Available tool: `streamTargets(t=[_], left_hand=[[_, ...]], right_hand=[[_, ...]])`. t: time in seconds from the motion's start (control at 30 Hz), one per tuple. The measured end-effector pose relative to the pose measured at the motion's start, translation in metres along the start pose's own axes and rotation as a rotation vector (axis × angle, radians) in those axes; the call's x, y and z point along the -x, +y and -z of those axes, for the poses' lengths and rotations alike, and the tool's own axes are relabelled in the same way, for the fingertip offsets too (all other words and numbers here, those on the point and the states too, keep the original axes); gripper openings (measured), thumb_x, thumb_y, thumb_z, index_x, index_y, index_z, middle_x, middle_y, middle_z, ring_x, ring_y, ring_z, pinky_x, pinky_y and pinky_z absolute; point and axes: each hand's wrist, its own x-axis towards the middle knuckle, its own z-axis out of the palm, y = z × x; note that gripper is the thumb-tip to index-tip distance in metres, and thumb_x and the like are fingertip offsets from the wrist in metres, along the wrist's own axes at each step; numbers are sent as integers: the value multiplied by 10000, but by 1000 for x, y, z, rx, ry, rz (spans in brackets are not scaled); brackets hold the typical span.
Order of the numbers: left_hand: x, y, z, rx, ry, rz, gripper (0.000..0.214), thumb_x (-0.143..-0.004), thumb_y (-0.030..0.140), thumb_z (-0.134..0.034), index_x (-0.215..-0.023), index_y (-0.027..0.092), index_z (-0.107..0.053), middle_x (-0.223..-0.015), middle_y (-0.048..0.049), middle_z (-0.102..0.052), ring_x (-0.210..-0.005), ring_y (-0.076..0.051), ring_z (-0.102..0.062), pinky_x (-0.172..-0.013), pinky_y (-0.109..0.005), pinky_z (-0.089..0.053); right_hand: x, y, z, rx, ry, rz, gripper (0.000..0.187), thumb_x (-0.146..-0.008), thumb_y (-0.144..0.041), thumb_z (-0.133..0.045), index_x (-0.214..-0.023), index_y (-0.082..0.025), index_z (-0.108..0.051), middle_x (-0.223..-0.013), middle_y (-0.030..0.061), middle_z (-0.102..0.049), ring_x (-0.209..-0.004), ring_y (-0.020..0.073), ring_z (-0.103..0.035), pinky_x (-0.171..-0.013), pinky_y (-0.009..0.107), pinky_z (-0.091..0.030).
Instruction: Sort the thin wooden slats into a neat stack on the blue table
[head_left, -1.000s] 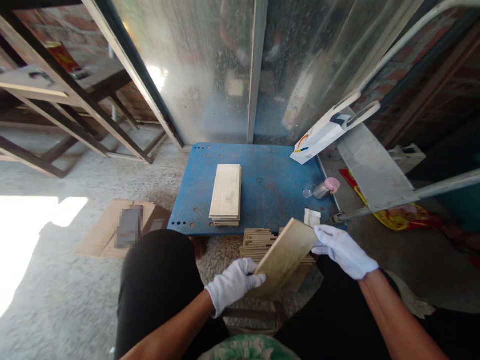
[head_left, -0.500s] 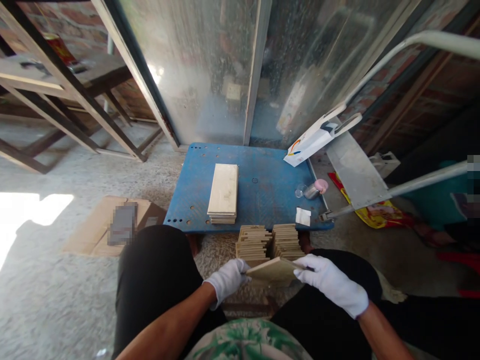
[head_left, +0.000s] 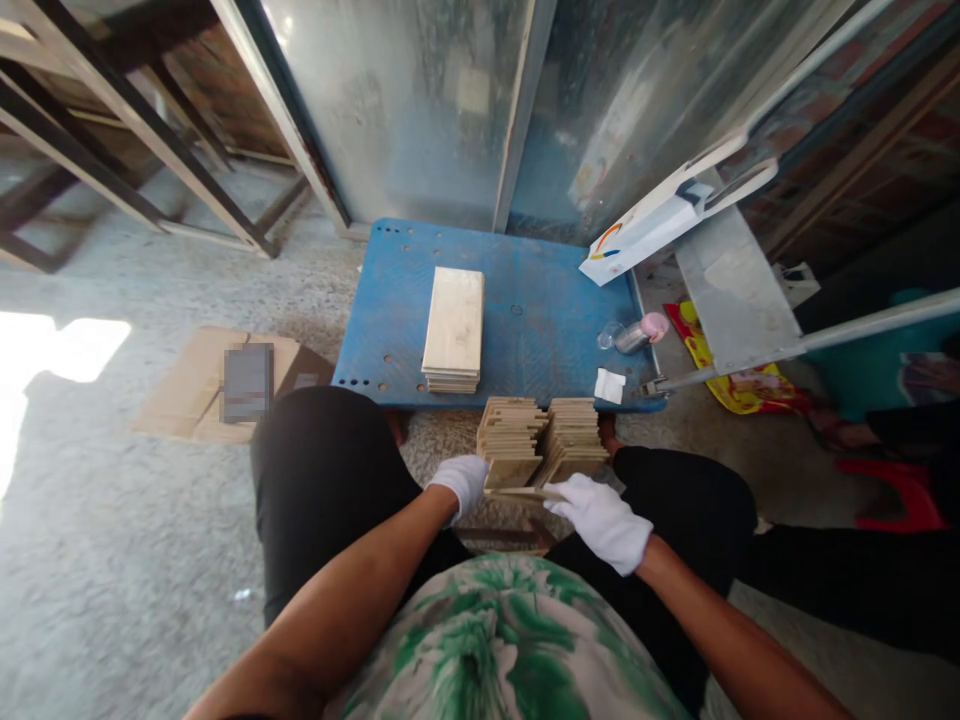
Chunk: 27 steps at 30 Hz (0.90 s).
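Wooden board [head_left: 523, 492] lies edge-on between both gloved grips.

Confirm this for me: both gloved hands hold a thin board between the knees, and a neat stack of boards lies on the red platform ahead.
Not quite. The head view shows the platform is blue, not red. The rest stands: the left hand and right hand, gloved, hold a thin board, and a neat stack lies on the platform.

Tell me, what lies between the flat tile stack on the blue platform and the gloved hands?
In the head view, two upright tile rows stand between that stack and both hands.
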Motion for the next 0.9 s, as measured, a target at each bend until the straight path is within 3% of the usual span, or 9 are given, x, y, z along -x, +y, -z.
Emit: streamTargets(t=[0.2,0.5,0.9], left_hand=[[4,-4,12,-71,6,57,295,-808,180,-542,-1032,66,-696,-1033,-223,-689,-1012,-305,-648,-876,-365,-497],[3,-1,26,-33,49,46,310,-861,278,-504,-1068,141,-688,-1088,-176,-681,-987,-279,-657,-849,-340,-504],[-6,-3,14,-26,8,62,321,-842,285,-547,-1090,133,-683,-1063,-173,-689,-1008,-279,-654,-884,-337,-491]], right_hand=[[-40,-6,-29,262,-175,-29,374,-928,-394,-461,-1219,-235,-633,-1176,107,-632,-1004,244,-622,-839,308,-454],[-91,-2,-50,282,-271,-46,368,-945,-409,-428,-1149,-206,-658,-1152,132,-649,-987,248,-641,-799,305,-451],[-111,12,-70,227,-291,-88,334,-936,-397,-463,-1133,-208,-654,-1153,128,-650,-998,242,-642,-775,295,-453]])
